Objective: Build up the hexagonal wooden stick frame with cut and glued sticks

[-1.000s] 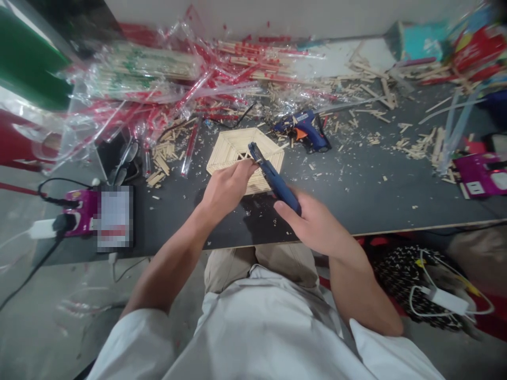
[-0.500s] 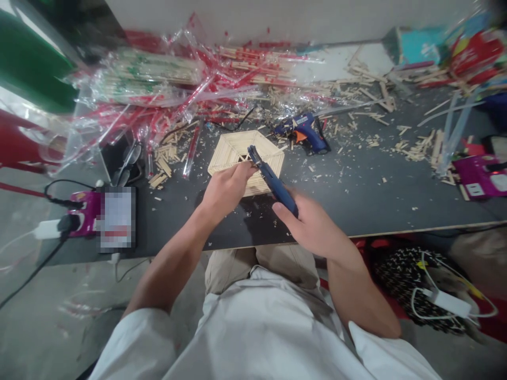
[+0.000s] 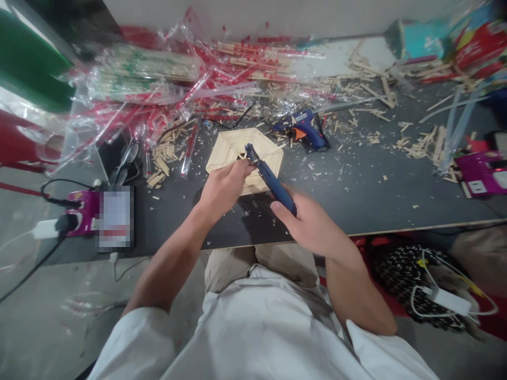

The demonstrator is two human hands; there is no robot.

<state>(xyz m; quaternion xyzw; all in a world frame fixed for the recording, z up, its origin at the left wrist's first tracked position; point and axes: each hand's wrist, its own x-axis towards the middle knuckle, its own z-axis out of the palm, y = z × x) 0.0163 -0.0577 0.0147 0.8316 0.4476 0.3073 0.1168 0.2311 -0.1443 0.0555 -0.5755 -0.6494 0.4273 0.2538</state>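
Observation:
In the middle of the dark table lies a hexagonal piece built of pale wooden sticks (image 3: 227, 150), with a small opening near its centre. My right hand (image 3: 312, 219) is wrapped round a pair of blue-handled pliers (image 3: 275, 184), whose dark metal jaws point up and left over the hexagon. My left hand (image 3: 227, 184) is closed in a pinch above the hexagon's near left side, its fingertips close to the jaws. What those fingers hold is too small to make out. Behind and to the right, a blue glue gun (image 3: 304, 129) with an orange trigger lies on its side.
Plastic-wrapped bundles of sticks (image 3: 154, 71) crowd the back left. Cut wooden scraps (image 3: 423, 145) are scattered to the right. A phone (image 3: 115, 217) and a purple power strip (image 3: 83, 214) with plugs sit on the left, near folded glasses (image 3: 127, 161). The table's front edge runs before my lap.
The whole view has shifted very slightly. Both hands and the pliers keep nearly the same pose over the stick hexagon.

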